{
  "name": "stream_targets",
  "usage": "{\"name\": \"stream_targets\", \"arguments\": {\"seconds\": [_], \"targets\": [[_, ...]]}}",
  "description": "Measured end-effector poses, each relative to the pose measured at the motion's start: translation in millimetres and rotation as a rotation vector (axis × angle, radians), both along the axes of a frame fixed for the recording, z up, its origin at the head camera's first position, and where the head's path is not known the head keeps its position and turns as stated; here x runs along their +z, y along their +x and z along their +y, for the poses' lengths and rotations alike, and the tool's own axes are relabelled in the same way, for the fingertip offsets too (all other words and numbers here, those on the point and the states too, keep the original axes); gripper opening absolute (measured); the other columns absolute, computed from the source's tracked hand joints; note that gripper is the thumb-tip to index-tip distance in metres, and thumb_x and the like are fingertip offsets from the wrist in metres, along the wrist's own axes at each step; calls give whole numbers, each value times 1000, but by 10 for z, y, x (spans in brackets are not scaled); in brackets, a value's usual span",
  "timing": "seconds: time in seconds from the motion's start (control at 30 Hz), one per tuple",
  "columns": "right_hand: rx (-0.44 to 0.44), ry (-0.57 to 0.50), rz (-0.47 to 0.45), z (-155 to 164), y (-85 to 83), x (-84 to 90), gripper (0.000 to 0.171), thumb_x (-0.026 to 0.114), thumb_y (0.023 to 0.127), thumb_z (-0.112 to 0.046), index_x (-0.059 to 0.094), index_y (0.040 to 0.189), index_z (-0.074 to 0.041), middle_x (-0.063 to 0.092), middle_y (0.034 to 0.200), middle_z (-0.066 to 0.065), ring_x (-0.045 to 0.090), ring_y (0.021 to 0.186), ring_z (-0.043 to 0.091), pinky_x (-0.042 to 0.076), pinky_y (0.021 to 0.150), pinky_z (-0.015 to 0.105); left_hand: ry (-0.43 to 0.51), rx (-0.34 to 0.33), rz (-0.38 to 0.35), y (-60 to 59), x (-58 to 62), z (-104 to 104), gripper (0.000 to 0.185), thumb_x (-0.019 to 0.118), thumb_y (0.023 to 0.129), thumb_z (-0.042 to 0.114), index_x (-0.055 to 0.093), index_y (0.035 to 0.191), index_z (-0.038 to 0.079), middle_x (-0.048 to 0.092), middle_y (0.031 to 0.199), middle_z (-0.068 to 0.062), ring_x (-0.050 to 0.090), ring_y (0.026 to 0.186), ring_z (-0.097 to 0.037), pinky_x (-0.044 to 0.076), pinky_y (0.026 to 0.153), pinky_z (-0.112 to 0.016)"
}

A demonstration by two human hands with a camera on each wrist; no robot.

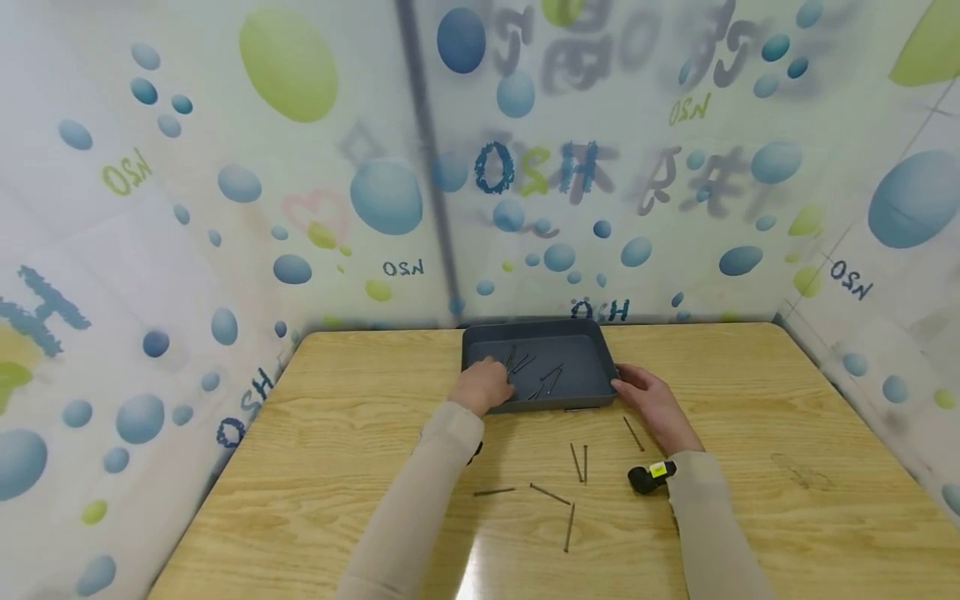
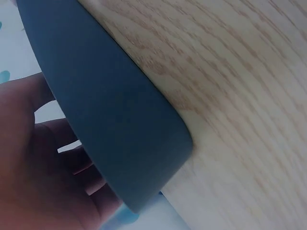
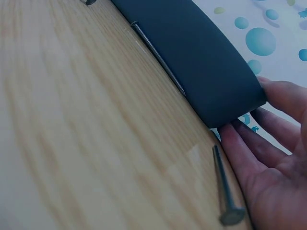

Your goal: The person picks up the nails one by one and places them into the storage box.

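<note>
A dark grey tray [image 1: 600, 379] sits flat at the table's twelve o'clock edge, nails [image 1: 551, 377] scattered inside.

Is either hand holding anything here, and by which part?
The right hand touches the tray at its near right corner, fingers fairly straight. The left hand reaches over the near left rim among the nails; any hold there cannot be told.

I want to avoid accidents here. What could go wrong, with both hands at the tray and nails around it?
A nail lies against the tray wall; sliding the tray may push it away. Another nail lies beside the right hand and could prick the palm. The left hand reaches over the rim near nails inside, so fingers may meet points.
</note>
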State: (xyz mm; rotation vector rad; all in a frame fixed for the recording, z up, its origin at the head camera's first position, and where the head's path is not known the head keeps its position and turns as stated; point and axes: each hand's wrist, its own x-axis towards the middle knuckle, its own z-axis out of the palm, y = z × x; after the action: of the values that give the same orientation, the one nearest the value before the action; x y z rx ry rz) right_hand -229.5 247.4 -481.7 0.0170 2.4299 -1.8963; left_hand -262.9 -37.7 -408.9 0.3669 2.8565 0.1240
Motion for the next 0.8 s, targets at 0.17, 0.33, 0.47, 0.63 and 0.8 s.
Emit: {"name": "stream_targets", "arguments": {"seconds": [0.17, 0.33, 0.47, 0.63, 0.8], "targets": [[0, -7, -3, 5, -9, -20, 58, 54, 88, -37, 35, 137, -13, 37, 137, 9, 35, 124, 24, 29, 99, 44, -8, -9, 5, 32, 7, 12, 27, 52, 90, 35, 68, 95, 13, 48, 122, -9, 52, 102, -24, 45, 81, -41], [-1, -15, -6, 7, -7, -30, 58, 54, 88, -37, 35, 137, -13, 37, 137, 9, 36, 123, 24, 30, 98, 43, -12, -20, 22, 50, 11, 4, 28, 53, 89, 35, 67, 98, 13, 49, 120, -9, 53, 101, -24, 45, 81, -40], [0, -20, -4, 7, -3, -22, 57, 54, 88, -36, 36, 137, -13, 37, 136, 9, 36, 123, 23, 30, 98, 43, -19, -31, 38, 66, 25, 21, 30, 52, 90, 36, 65, 105, 13, 49, 120, -8, 49, 107, -24, 43, 85, -40], [7, -5, 6, 7, -4, -14, 56, 54, 89, -37, 36, 137, -14, 37, 136, 8, 35, 123, 23, 29, 99, 43, -15, -71, 157, 125, 75, 133, 40, 50, 90, 37, 53, 123, 13, 48, 119, -7, 43, 109, -23, 43, 84, -38], [12, 8, 13, 3, -6, -4, 58, 54, 88, -38, 36, 137, -13, 38, 136, 8, 35, 124, 23, 28, 99, 44, 49, -130, 308, 243, 107, 298, 39, 51, 90, 36, 54, 122, 16, 51, 113, -5, 48, 100, -20, 47, 73, -32]]}}
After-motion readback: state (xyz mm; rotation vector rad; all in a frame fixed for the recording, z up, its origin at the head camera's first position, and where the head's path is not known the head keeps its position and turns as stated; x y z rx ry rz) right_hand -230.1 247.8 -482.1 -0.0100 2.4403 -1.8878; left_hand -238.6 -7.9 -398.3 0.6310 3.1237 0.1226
